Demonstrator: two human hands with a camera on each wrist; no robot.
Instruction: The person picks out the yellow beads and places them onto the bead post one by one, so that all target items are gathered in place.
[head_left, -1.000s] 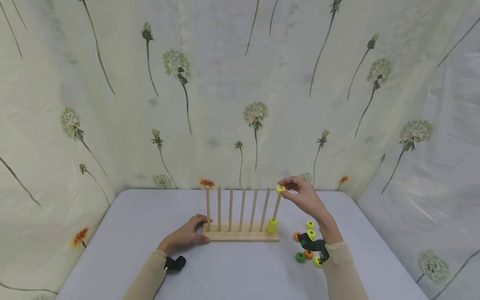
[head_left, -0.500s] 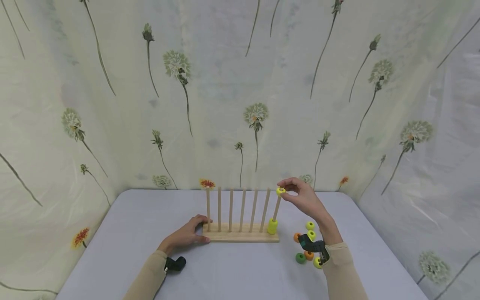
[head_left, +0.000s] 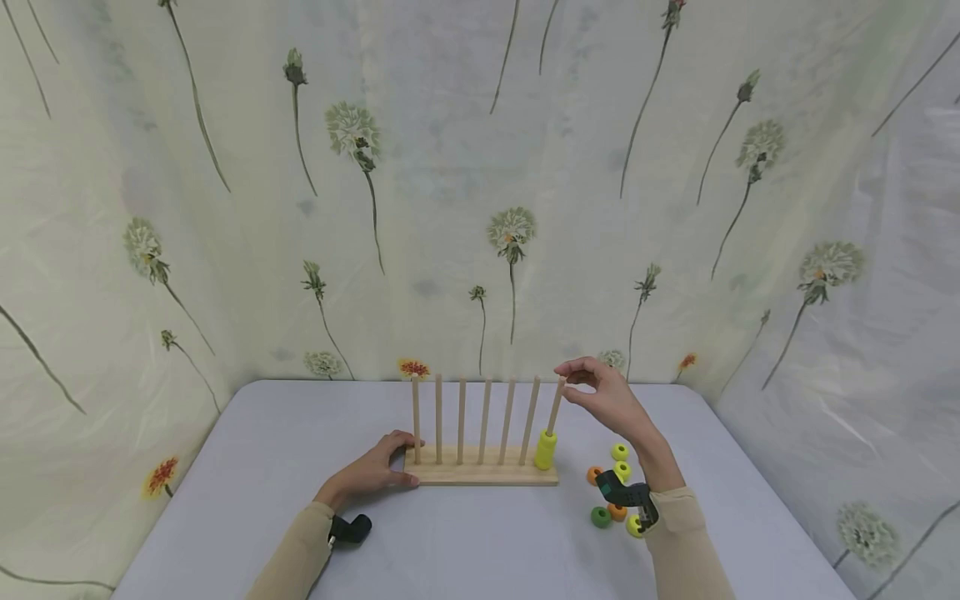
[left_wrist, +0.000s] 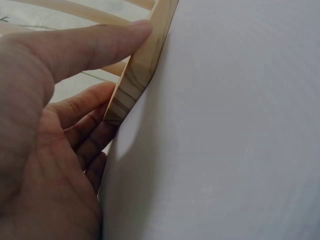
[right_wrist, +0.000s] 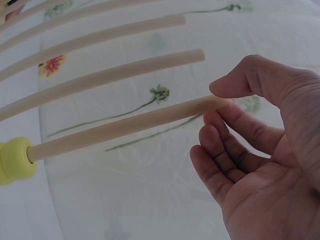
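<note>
A wooden peg rack (head_left: pixel 480 477) with a row of upright dowels stands on the table. My left hand (head_left: pixel 375 465) grips its left end, thumb along the front edge and fingers behind, as the left wrist view shows the base's end grain (left_wrist: pixel 131 90). Yellow beads (head_left: pixel 545 451) are stacked at the bottom of the rightmost dowel (head_left: pixel 556 407). My right hand (head_left: pixel 603 396) is at the top of that dowel, thumb and fingertips on either side of its tip, with no bead between them. In the right wrist view the top yellow bead (right_wrist: pixel 18 159) sits far down the dowel (right_wrist: pixel 125 125).
Loose beads lie right of the rack, partly behind the right wrist: yellow beads (head_left: pixel 619 452), orange beads (head_left: pixel 594 475) and a green bead (head_left: pixel 601 517). A flower-printed curtain (head_left: pixel 420 208) hangs behind the white table (head_left: pixel 465 550).
The yellow bead at the dowel's tip was let go by my right hand and slid down onto the stack, which is now taller. My left hand has stayed still.
</note>
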